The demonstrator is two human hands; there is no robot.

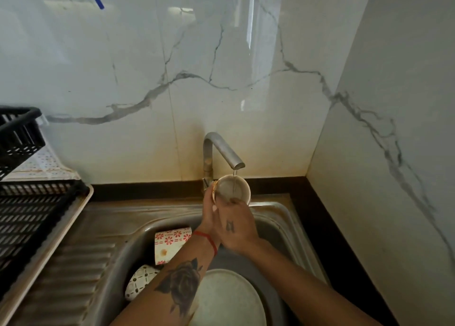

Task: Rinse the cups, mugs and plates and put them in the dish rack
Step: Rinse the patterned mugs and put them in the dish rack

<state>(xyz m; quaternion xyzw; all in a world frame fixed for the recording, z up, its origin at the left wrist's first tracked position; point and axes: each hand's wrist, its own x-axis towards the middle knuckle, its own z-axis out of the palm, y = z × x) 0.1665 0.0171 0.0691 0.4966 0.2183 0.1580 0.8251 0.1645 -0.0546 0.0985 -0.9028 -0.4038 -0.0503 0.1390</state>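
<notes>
Left hand [209, 208] curled round cup [231, 187] at its side; right hand [237, 227] below, fingers reaching inside rim; tap [221, 150] stream above.

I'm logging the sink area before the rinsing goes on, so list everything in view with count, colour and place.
Cup: one, cream, held under the tap with water running into it.
Tap: one, grey metal, at the back of the sink.
Sink: one, steel, centre, with a ribbed drainboard to its left.
Red-flowered mug: one, white and red, lying in the sink's left part.
Dark-patterned mug: one, white with dark marks, in the sink, below the flowered one.
Plate: one, pale, in the sink's near part.
Dish rack: one, black, left, on a cream tray.
Wall: white marble with grey veins.
Left hand: grips the cup's side.
Right hand: fingers at the cup's rim.
</notes>
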